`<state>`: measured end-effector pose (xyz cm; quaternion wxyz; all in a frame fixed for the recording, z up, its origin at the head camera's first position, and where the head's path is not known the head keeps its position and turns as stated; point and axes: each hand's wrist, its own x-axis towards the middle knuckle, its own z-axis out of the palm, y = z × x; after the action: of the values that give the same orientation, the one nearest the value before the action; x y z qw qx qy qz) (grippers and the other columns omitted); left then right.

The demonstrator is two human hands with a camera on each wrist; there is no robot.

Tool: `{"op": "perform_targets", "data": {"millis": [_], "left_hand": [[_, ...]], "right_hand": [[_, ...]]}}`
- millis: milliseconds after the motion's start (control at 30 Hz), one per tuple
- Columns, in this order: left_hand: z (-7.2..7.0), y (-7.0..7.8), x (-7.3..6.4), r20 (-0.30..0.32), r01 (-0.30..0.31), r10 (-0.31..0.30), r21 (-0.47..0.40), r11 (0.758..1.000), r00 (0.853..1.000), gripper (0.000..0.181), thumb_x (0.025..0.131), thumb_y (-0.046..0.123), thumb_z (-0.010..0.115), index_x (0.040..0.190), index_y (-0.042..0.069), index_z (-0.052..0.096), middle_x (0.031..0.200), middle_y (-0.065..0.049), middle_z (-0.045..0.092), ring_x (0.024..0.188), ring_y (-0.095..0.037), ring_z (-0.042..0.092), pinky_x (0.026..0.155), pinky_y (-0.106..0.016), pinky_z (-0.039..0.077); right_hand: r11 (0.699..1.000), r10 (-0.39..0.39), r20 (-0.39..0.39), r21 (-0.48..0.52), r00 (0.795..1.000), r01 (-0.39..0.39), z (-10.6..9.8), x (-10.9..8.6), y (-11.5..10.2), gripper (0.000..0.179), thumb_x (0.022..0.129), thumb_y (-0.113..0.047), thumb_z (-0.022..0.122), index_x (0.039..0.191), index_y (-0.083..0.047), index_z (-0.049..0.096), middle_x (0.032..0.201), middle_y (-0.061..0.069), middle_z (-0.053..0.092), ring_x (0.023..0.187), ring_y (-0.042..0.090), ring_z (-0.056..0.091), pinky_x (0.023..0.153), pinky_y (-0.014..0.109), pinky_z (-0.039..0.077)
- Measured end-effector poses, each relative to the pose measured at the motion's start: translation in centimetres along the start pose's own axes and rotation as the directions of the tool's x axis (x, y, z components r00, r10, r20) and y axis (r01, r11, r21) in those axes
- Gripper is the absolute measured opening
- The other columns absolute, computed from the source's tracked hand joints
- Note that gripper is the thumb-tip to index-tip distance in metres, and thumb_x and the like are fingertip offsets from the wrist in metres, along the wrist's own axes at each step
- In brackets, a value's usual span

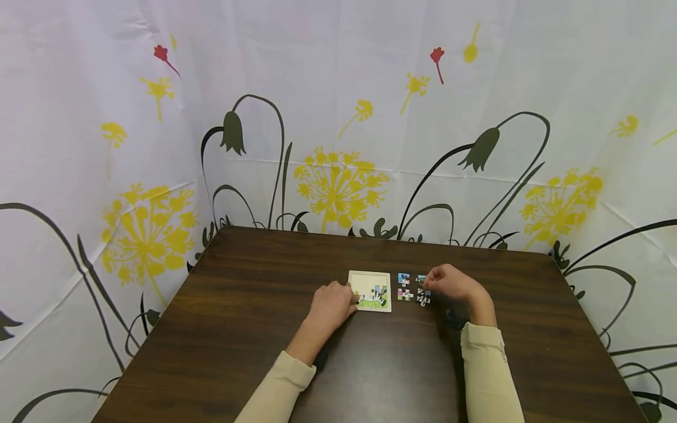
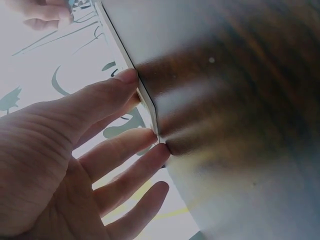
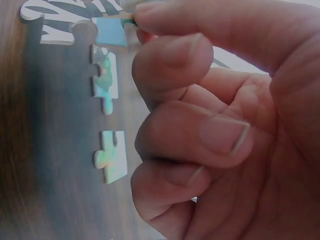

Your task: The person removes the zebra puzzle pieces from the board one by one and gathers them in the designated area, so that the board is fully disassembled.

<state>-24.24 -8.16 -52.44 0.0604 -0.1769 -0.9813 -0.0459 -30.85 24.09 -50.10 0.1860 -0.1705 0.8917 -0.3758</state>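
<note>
A square wooden puzzle tray [image 1: 390, 294] lies on the table, partly filled with zebra-picture pieces on green. My left hand [image 1: 331, 304] holds its left side; in the left wrist view the thumb and fingertips bear on the thin tray edge [image 2: 117, 40]. Right of the tray my right hand [image 1: 451, 281] pinches a blue puzzle piece [image 3: 110, 31] between thumb and index finger, the other fingers curled in. Loose beside it lie a blue piece [image 1: 404, 279], a pinkish piece [image 1: 405, 295] and a black-and-white striped piece [image 1: 423, 300]. The fingertips hide part of the pinched piece.
The dark wooden table [image 1: 254, 294] stretches out on both sides of the tray. A white curtain [image 1: 317, 76] with printed flowers hangs behind its far edge. Dark bands show under both wrists.
</note>
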Motion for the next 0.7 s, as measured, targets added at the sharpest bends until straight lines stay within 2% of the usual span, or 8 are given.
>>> {"op": "perform_targets", "data": {"millis": [233,300,500,700], "left_hand": [[0.05,-0.08,0.02,0.010,0.008,-0.008,-0.007,1.000,1.000,0.024,0.092,0.035,0.086,0.112,0.022,0.088,0.126,-0.005,0.080,0.099,-0.026,0.075,0.082,-0.043,0.062],[0.12,-0.09,-0.01,0.011,0.011,-0.011,-0.003,1.000,1.000,0.024,0.093,0.036,0.086,0.112,0.021,0.088,0.124,-0.005,0.081,0.098,-0.026,0.076,0.081,-0.044,0.062],[0.24,-0.04,0.00,0.005,0.014,-0.014,0.004,1.000,1.000,0.025,0.092,0.037,0.087,0.111,0.020,0.088,0.123,-0.006,0.081,0.096,-0.026,0.076,0.080,-0.043,0.062],[-0.08,0.02,0.12,0.000,0.008,-0.008,-0.003,1.000,1.000,0.025,0.092,0.035,0.087,0.112,0.021,0.088,0.126,-0.006,0.080,0.098,-0.026,0.076,0.081,-0.044,0.062]], "right_hand": [[1.000,0.015,-0.052,-0.025,0.999,-0.016,0.25,0.21,0.80,0.017,0.105,-0.012,0.065,0.099,0.004,0.070,0.095,0.009,0.069,0.083,0.016,0.057,0.075,0.032,0.050],[0.999,0.030,-0.056,-0.022,0.998,-0.031,0.28,0.08,0.75,0.016,0.104,-0.012,0.067,0.096,0.002,0.067,0.092,0.008,0.067,0.081,0.016,0.057,0.073,0.033,0.048],[0.992,0.121,0.016,-0.037,0.992,-0.121,0.42,-0.42,0.41,0.021,0.098,-0.016,0.076,0.091,-0.003,0.061,0.077,0.000,0.055,0.072,0.016,0.052,0.068,0.032,0.043],[0.982,0.184,0.051,-0.052,0.982,-0.181,0.44,-0.45,0.60,0.023,0.095,-0.014,0.079,0.097,-0.003,0.059,0.082,0.002,0.055,0.076,0.018,0.052,0.071,0.031,0.042]]}}
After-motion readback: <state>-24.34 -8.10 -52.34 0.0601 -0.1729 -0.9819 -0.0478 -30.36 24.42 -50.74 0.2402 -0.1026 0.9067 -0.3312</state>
